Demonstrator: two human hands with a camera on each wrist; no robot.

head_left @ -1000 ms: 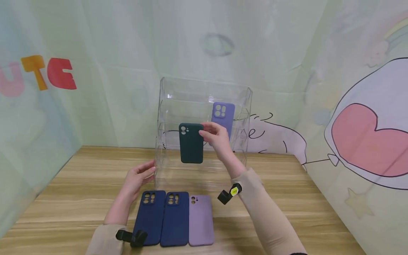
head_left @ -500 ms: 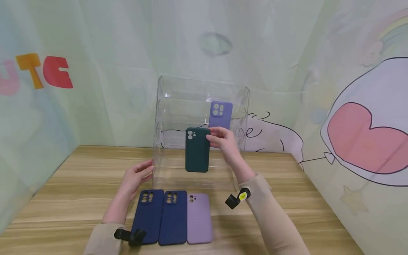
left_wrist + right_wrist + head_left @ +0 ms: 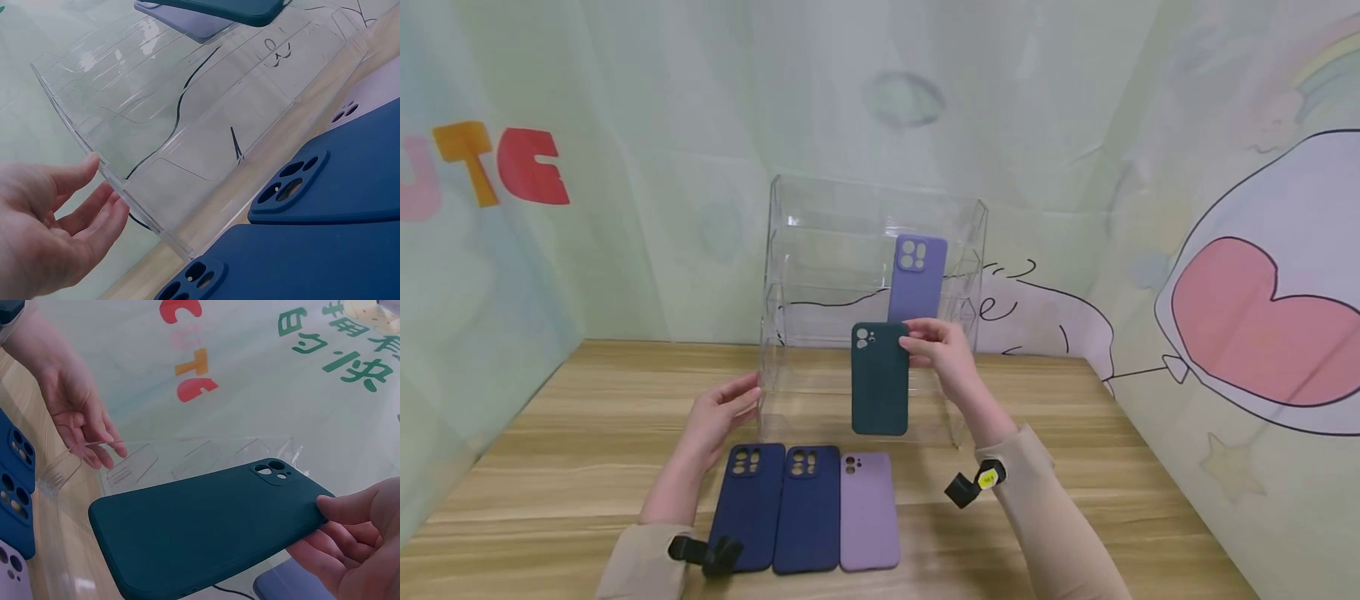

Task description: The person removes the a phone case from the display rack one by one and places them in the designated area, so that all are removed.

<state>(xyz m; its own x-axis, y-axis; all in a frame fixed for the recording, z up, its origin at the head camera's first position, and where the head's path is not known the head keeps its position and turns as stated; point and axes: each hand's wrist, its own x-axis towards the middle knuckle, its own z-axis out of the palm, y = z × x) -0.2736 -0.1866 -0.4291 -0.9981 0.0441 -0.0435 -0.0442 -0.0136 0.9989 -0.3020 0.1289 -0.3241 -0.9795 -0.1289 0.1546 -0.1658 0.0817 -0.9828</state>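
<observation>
My right hand [image 3: 942,354] pinches a dark green phone case [image 3: 880,382] by its upper right edge, thumb on the back face. The case hangs upright in front of the clear tiered display rack [image 3: 820,250], its camera cutouts at the top left. My left hand [image 3: 69,225] grips the rack's left side edge, with the thumb and fingers on either side of the panel. A lavender phone case [image 3: 919,271] stands in the rack at the right, its lower part hidden behind the green case and my right hand.
On the wooden table [image 3: 1075,467] before the rack lie two navy phone cases [image 3: 808,521] and a pinkish-purple phone case [image 3: 870,525], side by side. A printed curtain [image 3: 662,208] hangs close behind the rack and along both sides.
My right hand has brought the green case down and slightly right, away from the rack's middle tiers, uncovering more of them. My left hand stays at the rack's side.
</observation>
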